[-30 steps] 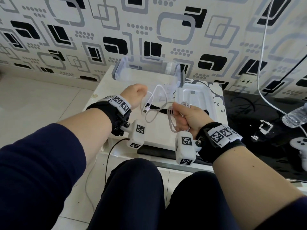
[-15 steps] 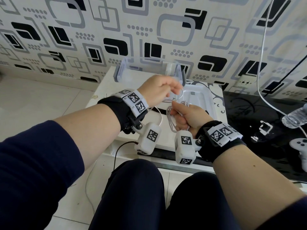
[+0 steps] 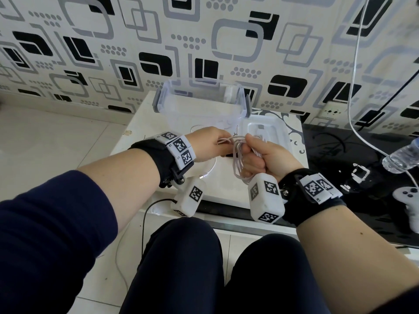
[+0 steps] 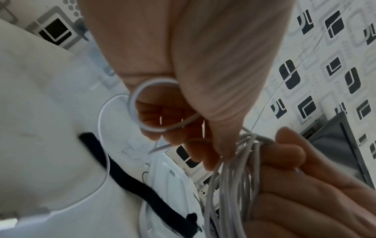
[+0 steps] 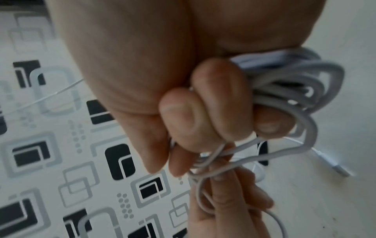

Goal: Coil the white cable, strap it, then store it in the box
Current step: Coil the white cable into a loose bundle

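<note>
Head view first: both hands meet over the white table [image 3: 145, 123], just in front of the clear plastic box [image 3: 199, 103] that stands open near the patterned wall, its white lid [image 3: 265, 132] lying flat beside it. The right hand [image 3: 269, 157] is clenched in a fist around a bundle of loops of the white cable [image 3: 238, 159], which hang down below the knuckles. The left hand [image 3: 208, 141] is closed on a strand of the same cable right next to that bundle, fingers curled round it. From the left wrist camera, a small loop of cable [image 4: 142, 104] curves round the left fingers [image 4: 179, 122], and a free length trails down onto the tabletop toward a plug end, which looks blurred. A black strap [image 4: 130, 175] lies flat on the table below the hands, untouched. From the right wrist camera, the right fingers [image 5: 183, 119] are wrapped tight over several thick coils [image 5: 295, 90], with the left fingers [image 5: 230, 190] pinching a strand just beneath them. A water bottle [image 3: 401, 159] and a white game controller [image 3: 408, 198] sit on the dark surface to the right.
</note>
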